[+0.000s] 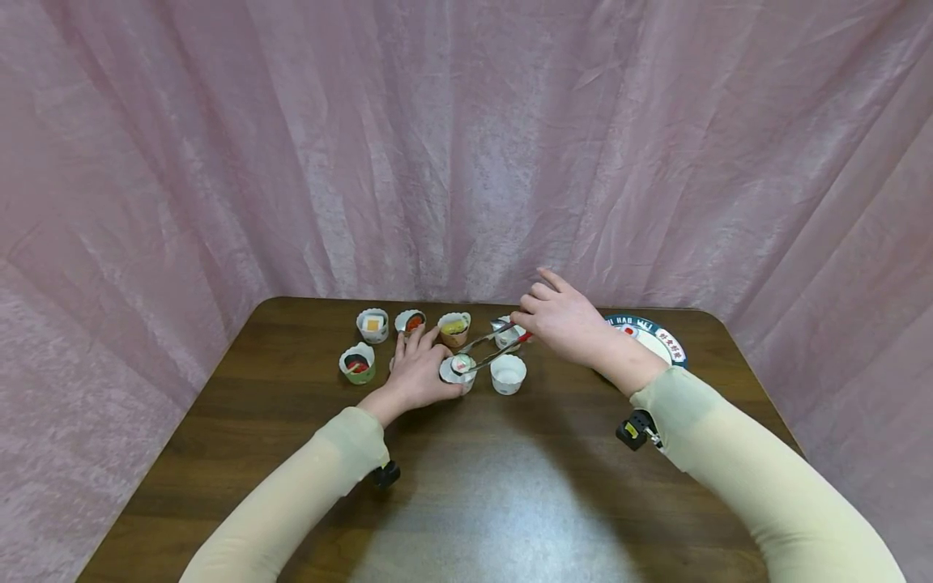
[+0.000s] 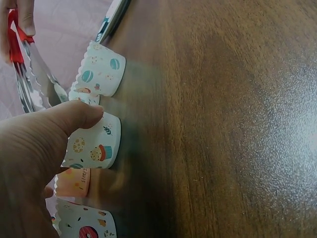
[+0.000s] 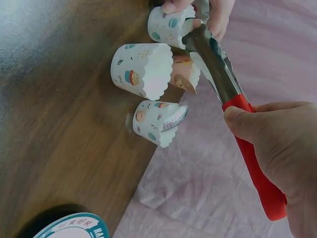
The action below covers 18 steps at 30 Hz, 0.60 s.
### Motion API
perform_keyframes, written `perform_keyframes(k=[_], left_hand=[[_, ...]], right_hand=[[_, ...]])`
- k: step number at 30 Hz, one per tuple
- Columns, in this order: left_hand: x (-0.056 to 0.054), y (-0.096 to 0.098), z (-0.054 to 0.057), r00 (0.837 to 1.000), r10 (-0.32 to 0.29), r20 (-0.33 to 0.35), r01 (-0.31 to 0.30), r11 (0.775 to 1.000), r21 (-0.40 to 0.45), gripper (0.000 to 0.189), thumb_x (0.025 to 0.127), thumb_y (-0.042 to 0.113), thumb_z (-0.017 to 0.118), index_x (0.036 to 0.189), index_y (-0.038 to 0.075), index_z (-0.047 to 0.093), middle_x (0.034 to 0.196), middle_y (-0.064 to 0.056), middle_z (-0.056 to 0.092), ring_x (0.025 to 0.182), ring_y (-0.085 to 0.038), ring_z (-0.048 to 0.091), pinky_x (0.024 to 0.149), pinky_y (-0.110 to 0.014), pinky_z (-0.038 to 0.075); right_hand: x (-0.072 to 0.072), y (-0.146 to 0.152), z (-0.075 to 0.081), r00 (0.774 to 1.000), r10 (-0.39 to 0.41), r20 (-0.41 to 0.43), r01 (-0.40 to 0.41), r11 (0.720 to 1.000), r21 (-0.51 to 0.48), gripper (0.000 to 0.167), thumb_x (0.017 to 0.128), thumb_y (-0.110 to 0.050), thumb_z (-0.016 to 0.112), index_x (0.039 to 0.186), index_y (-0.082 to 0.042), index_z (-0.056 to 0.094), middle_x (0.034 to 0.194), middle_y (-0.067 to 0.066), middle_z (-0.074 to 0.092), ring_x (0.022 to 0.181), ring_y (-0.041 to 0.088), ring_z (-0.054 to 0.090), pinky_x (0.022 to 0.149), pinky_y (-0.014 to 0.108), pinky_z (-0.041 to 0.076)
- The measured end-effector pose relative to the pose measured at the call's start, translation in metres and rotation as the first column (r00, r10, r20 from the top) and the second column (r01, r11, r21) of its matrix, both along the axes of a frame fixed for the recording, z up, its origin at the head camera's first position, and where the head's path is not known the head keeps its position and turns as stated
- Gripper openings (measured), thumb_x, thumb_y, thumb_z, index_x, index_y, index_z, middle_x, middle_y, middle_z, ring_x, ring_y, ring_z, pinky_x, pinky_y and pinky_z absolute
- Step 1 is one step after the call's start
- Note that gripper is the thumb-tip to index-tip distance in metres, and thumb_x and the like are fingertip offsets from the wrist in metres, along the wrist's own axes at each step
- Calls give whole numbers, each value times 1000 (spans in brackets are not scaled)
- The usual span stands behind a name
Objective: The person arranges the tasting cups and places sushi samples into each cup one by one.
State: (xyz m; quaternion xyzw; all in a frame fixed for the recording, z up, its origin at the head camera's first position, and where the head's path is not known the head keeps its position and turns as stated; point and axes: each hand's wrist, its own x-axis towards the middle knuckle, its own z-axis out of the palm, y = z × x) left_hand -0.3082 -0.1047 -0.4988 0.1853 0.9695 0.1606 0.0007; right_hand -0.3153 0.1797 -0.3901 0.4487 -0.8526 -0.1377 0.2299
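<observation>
1. Head view: the right hand [image 1: 564, 321] grasps the red-handled tongs [image 1: 490, 348], whose tips carry a small round piece [image 1: 461, 363] over the paper cup [image 1: 457, 374] near the middle of the desk [image 1: 466, 486]. The left hand [image 1: 419, 374] wraps round that cup and steadies it. An empty cup [image 1: 508, 373] stands just right of it; four filled cups [image 1: 412, 322] sit toward the far left edge, and a plate [image 1: 656, 338] lies near the far right corner.
2. Left wrist view: the left hand's thumb [image 2: 74, 116] presses the cup's rim [image 2: 94, 141]; the tongs [image 2: 29, 79] hang just above it.
3. Right wrist view: thumb and fingers [image 3: 277, 148] clench the red handle [image 3: 255, 163]; the steel blades reach toward the held cup [image 3: 168, 25].
4. Judged from this, the piece is being set into the cup. The next move calls for lowering the tips inside the rim, then easing the squeeze while the cup stays braced.
</observation>
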Motion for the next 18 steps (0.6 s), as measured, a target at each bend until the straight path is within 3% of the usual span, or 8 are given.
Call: perform_keyframes(k=[9, 18], left_hand=[[0, 0, -1, 1000, 0, -6, 0, 1000, -2, 52, 76, 55, 82, 110, 17, 70, 163, -16, 31, 153, -41, 14, 120, -65, 4], [-1, 0, -1, 1000, -14, 0, 14, 1000, 6, 50, 77, 54, 82, 110, 18, 70, 163, -17, 31, 153, -42, 12, 119, -67, 3]], right_hand=[[-1, -6, -2, 1000, 19, 5, -19, 1000, -2, 29, 84, -11, 81, 112, -17, 77, 101, 2, 68, 104, 28, 59, 122, 54, 19], [-1, -4, -1, 1000, 11, 8, -11, 1000, -3, 33, 83, -12, 83, 114, -17, 77, 100, 3, 67, 104, 29, 58, 122, 54, 19]])
